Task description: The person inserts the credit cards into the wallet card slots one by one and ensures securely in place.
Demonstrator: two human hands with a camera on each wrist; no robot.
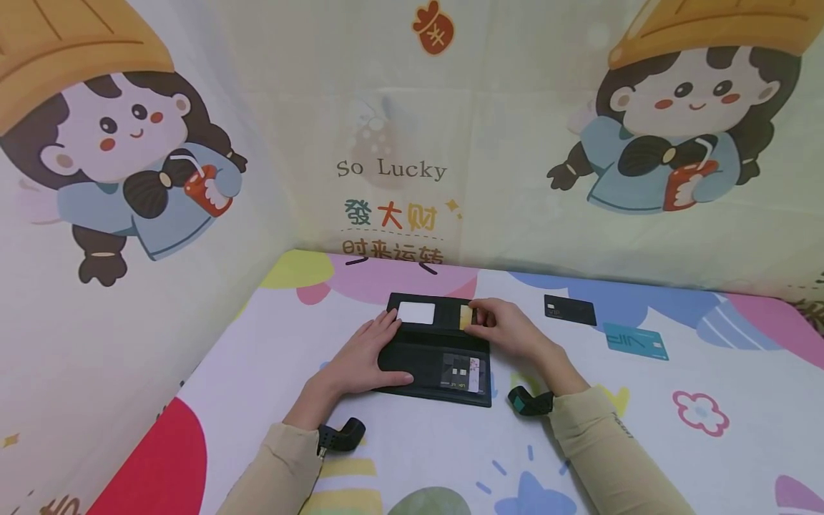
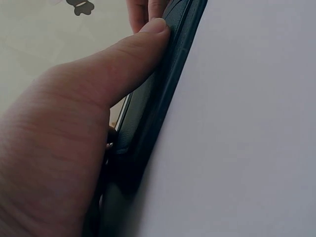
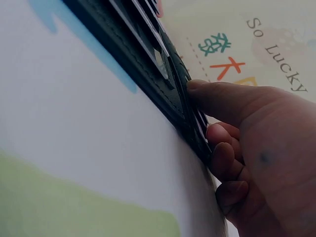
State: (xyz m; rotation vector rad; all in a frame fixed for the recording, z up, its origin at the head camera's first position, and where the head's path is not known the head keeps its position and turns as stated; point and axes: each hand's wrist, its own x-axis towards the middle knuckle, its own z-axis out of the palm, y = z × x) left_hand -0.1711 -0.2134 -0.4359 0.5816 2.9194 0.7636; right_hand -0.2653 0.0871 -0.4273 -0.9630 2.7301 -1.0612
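Note:
A dark long wallet (image 1: 425, 357) lies open on the patterned mat. A white card (image 1: 416, 312) sits in its upper left slot, and more cards (image 1: 460, 372) show in the lower right pockets. My left hand (image 1: 376, 350) lies flat on the wallet's left half, fingers straight, with the thumb (image 2: 123, 59) pressed against the wallet's edge (image 2: 148, 108). My right hand (image 1: 479, 322) pinches a gold card (image 1: 466, 316) at the wallet's upper right slot. In the right wrist view the right hand's fingers (image 3: 222, 148) curl by the wallet's card slots (image 3: 148, 54).
A black card (image 1: 569, 309) and a teal card (image 1: 636, 341) lie on the mat to the right of the wallet. Cartoon-printed fabric walls (image 1: 393, 172) close in the back and the left side. Bare mat (image 1: 425, 443) lies in front of the wallet.

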